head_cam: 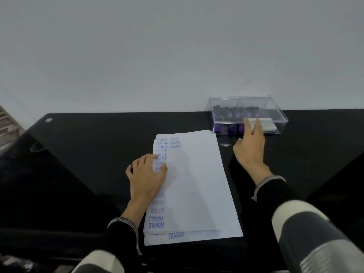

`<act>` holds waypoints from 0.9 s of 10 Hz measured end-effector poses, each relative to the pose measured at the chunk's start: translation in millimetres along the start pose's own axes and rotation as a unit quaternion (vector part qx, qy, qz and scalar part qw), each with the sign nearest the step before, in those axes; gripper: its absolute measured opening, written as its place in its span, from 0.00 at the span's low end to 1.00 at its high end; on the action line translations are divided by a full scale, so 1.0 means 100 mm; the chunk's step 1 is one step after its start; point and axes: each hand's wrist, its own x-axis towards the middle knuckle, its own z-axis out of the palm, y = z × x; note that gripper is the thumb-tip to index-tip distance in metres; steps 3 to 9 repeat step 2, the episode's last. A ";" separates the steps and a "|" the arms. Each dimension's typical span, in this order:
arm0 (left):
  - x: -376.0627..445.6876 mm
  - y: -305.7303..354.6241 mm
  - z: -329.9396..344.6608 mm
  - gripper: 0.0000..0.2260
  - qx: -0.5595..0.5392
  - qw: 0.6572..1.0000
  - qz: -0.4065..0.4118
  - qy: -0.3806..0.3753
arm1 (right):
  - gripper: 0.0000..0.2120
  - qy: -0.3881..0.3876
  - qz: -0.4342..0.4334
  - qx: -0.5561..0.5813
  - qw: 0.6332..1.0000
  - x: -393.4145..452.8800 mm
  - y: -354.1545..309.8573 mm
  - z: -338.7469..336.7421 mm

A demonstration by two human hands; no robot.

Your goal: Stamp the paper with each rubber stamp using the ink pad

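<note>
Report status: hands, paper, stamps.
Left hand flat on paper. Right hand open, reaching the box of stamps. Nothing blocking.

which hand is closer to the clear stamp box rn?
Right. The right hand reaches with straight fingers to the near wall of the clear stamp box; the left hand rests on the paper, well short of it.

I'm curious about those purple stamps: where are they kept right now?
In the head view, the purple stamps sit inside a clear plastic box at the table's far right edge, just beyond the paper's top right corner, with the right hand reaching toward them.
</note>
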 end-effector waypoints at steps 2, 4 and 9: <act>0.01 0.07 -0.07 0.15 -0.019 1.000 -0.016 -0.010 | 0.14 -0.129 0.114 0.071 0.983 -0.64 -0.39 0.03; 0.01 0.07 -0.07 0.15 -0.019 1.000 -0.016 -0.010 | 0.14 -0.129 0.114 0.071 0.983 -0.64 -0.39 0.03; 0.01 0.07 -0.07 0.15 -0.019 1.000 -0.016 -0.010 | 0.14 -0.129 0.114 0.071 0.983 -0.64 -0.39 0.03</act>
